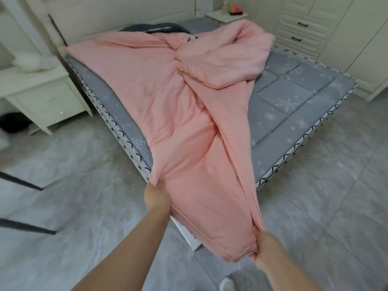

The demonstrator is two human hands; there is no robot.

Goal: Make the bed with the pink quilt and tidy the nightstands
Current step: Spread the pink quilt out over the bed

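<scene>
The pink quilt (174, 114) lies bunched and twisted across the grey snowflake mattress (294, 97), with its near end pulled off the bed's corner toward me. My left hand (156, 196) grips the quilt's left edge. My right hand (265, 246) grips its lower right corner. A folded lump of quilt sits toward the far right of the bed. One white nightstand (39, 97) stands left of the bed with a pale object on top. A second nightstand (225, 16) stands at the far end, holding a pink item and small bottles.
A white wardrobe with drawers (298, 32) lines the right wall close to the bed. Grey marble floor tiles (73, 185) surround the bed. Dark chair legs (25, 181) jut in at the left. A dark pillow (155, 28) lies at the headboard end.
</scene>
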